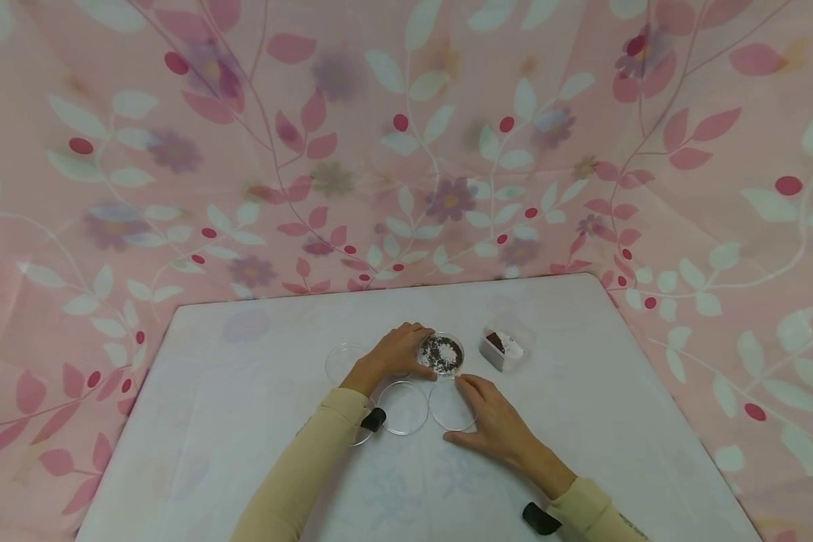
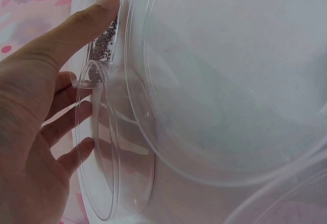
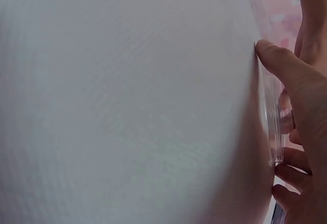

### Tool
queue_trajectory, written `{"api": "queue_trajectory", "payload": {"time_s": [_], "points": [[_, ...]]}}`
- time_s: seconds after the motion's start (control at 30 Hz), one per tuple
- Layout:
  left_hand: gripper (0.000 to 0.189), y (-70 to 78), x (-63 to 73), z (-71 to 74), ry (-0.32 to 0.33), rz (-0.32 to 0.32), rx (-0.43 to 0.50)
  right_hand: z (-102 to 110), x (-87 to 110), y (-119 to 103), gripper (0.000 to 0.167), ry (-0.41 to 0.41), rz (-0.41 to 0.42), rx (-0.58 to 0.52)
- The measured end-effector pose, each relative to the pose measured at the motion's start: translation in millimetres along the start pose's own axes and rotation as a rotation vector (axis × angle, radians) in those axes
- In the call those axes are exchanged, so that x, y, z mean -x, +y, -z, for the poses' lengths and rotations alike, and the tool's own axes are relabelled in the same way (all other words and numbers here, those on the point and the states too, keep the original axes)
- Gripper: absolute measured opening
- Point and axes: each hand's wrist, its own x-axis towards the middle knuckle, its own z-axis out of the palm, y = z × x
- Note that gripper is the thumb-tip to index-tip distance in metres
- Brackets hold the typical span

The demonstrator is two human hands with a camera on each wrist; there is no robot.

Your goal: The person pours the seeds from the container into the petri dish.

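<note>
My left hand (image 1: 396,351) spans the left side of a clear petri dish (image 1: 461,355) holding dark grains with white bits. In the left wrist view, its thumb lies over the side of that dish and the other fingers reach behind. My right hand (image 1: 501,423) holds an empty clear petri dish (image 1: 451,406) by its edge, the thumb at the near side and fingertips at the far side. Another empty dish (image 1: 405,409) lies just left of it, below my left hand. The right wrist view shows the right thumb (image 3: 276,55) at the dish's edge.
A small clear box (image 1: 493,357) with dark and white material stands right of the filled dish. More clear dishes lie at the left, one (image 1: 342,363) beside my left wrist and another (image 1: 362,436) partly hidden by the sleeve. A white cloth covers the table (image 1: 230,421).
</note>
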Motion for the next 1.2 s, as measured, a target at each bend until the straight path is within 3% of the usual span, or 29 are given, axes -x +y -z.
{"api": "queue_trajectory", "payload": {"time_s": [0.43,0.7,1.2], "points": [[0.092,-0.1,0.3,0.9,0.005,-0.001,0.015,0.8,1.0,0.1,0.098,0.009,-0.031,0.024],[0.089,0.0,1.4,1.8,0.007,-0.018,0.021,17.0,-5.7,-1.4,0.099,0.02,-0.01,-0.006],[0.09,1.2,1.4,2.6,-0.014,-0.01,0.026,60.9,-57.1,12.6,0.104,0.194,0.099,0.056]]}}
